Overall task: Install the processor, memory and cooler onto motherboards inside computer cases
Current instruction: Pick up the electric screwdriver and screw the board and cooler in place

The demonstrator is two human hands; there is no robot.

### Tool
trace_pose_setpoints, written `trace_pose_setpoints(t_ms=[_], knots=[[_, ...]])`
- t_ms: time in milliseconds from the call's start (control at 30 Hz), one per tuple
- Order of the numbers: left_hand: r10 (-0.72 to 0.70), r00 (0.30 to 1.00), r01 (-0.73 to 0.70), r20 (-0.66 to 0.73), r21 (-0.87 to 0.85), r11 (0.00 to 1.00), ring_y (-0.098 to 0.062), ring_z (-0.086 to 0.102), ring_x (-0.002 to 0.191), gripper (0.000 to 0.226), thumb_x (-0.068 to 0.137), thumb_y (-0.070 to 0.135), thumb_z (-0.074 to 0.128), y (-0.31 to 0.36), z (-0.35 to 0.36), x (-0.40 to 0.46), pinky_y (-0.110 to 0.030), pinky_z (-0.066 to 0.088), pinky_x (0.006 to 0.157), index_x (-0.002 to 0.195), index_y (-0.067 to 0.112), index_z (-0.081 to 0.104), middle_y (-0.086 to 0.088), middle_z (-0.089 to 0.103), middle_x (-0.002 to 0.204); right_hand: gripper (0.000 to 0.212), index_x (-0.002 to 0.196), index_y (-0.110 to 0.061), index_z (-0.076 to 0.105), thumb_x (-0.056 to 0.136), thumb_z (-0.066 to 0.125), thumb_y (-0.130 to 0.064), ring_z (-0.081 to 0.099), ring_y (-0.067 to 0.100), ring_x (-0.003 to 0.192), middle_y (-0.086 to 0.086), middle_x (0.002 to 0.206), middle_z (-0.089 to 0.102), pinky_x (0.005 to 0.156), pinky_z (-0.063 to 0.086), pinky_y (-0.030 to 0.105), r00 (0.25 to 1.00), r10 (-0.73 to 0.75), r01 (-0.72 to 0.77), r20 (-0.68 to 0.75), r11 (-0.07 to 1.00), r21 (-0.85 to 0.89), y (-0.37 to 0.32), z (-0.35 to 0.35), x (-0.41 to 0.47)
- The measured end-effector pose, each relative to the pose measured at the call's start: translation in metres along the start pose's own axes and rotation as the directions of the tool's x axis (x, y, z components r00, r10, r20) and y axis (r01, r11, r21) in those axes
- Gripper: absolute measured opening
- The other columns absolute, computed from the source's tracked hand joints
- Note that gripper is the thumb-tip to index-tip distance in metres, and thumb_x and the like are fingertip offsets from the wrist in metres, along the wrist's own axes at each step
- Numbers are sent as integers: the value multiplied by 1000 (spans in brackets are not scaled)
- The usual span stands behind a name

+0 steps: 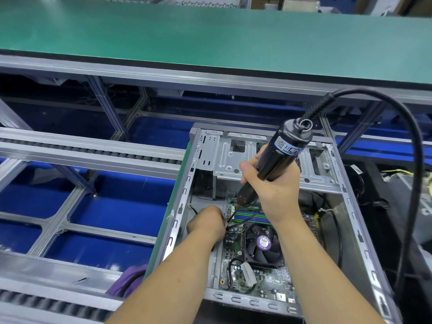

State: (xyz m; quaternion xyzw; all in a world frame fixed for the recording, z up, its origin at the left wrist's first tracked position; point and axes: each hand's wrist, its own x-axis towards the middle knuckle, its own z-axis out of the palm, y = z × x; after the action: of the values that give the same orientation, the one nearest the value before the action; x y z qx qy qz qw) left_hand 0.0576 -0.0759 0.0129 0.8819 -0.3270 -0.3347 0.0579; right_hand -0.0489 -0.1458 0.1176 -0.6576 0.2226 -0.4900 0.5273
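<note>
now screwdriver in r grip

Black-finned cooler flat on green motherboard inside open grey case

Open case sits on a roller conveyor; purple cloth on the near rail. Green surface beyond.
</note>
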Motion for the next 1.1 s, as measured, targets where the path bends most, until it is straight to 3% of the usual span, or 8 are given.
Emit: trace_pose_setpoints(t_ms=[167, 300, 433, 633, 967, 1100], knots=[[49, 996, -50, -75, -12, 999, -20, 66, 97, 9, 93, 19, 65, 1, 0, 1, -30, 55, 82, 96, 28, 66, 5, 69, 107, 22, 82, -17, 57, 79, 75, -30, 60, 35, 61, 13, 64, 61, 66, 54, 43, 1000, 0, 0, -3, 1000, -6, 2, 1, -1], [98, 991, -101, -94, -28, 994, -20, 65, 90, 15, 94, 23, 65, 3, -1, 1, -26, 50, 72, 88, 35, 58, 4, 67, 102, 20, 77, -21, 58, 80, 77, -23, 60, 36, 59, 15, 64, 61, 63, 54, 42, 1000, 13, -13, 8, 1000, -2, 3, 2, -5], [105, 988, -110, -114, -37, 993, -20, 65, 89, 14, 94, 24, 66, 3, -1, 1, -26, 49, 71, 86, 34, 59, 3, 68, 105, 20, 79, -10, 57, 81, 77, -14, 60, 37, 60, 17, 64, 61, 64, 54, 43, 1000, 25, -25, 0, 1000, -4, 6, 2, -5], [115, 987, -121, -108, -48, 992, -22, 66, 95, 11, 93, 24, 65, 3, 1, 1, -27, 51, 77, 98, 33, 66, 3, 69, 109, 26, 77, -10, 57, 78, 76, -28, 60, 36, 60, 16, 64, 61, 63, 54, 40, 1000, 31, -31, 4, 1000, 6, 7, 3, -5], [100, 989, -109, -107, -85, 990, -22, 67, 88, 15, 91, 22, 67, 4, 2, 3, -24, 48, 71, 84, 33, 60, 3, 70, 101, 31, 78, -4, 58, 77, 76, -29, 62, 34, 63, 14, 66, 63, 66, 55, 44, 998, 56, -56, 39, 998, -3, 8, 3, -3], [100, 989, -109, -108, -86, 990, -23, 66, 84, 15, 90, 23, 68, 4, 3, 4, -23, 47, 69, 81, 33, 61, 3, 70, 96, 34, 77, 1, 58, 76, 75, -29, 61, 30, 64, 14, 66, 63, 67, 54, 34, 998, 52, -53, 47, 998, 16, 8, 3, -4]])
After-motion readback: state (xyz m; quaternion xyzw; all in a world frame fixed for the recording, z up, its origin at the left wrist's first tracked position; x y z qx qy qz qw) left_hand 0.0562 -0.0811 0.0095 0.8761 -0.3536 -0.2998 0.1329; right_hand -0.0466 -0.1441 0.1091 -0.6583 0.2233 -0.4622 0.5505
